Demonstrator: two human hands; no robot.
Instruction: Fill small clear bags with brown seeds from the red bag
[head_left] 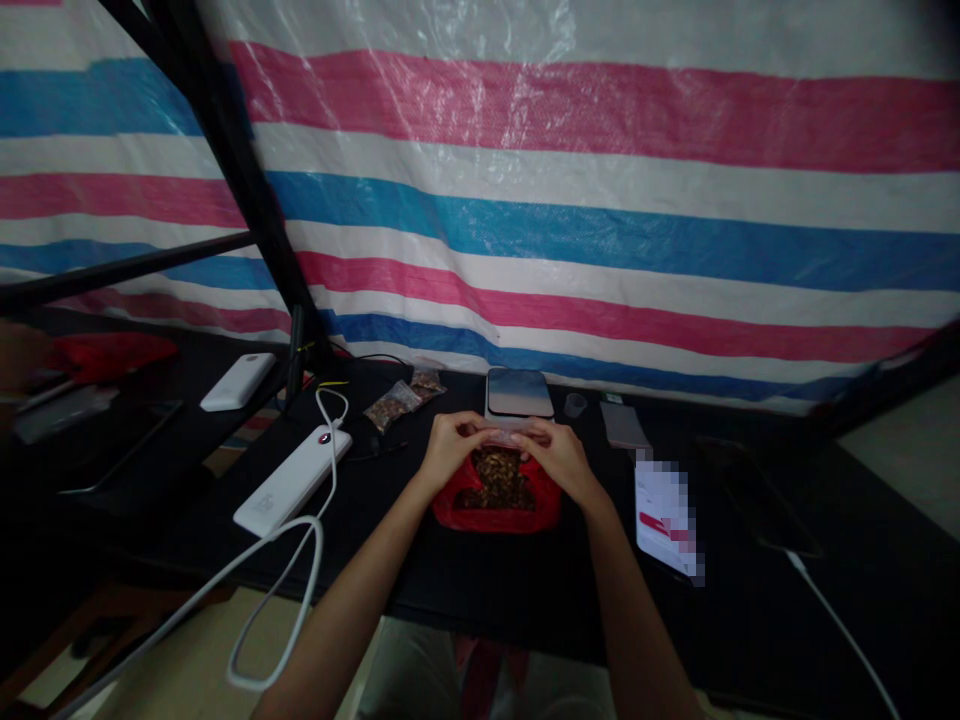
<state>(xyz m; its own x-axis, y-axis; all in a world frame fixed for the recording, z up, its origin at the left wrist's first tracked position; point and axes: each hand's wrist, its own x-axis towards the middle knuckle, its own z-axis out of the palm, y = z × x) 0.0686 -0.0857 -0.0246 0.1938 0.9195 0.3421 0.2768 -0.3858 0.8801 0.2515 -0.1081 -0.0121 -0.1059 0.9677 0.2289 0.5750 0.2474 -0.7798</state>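
My left hand [456, 450] and my right hand [553, 455] pinch the two sides of the top edge of a small clear plastic bag [504, 430]. Both sets of fingers are closed on it, thumbs toward each other. Below lies an opened red plastic bag [495, 520] with brown dried pieces [499, 480] in it. How much of the brown stuff sits inside the clear bag, I cannot tell. Just beyond my hands stands a flat scale [519, 392] with a grey top, its front partly hidden by the fingers.
Filled clear packets [394, 405] lie left of the scale. A small clear cup [575, 404], a stack of flat bags [624, 425] and a lit phone [664, 520] are on the right. A white power bank [292, 480] with a looping cable [319, 560] is at left.
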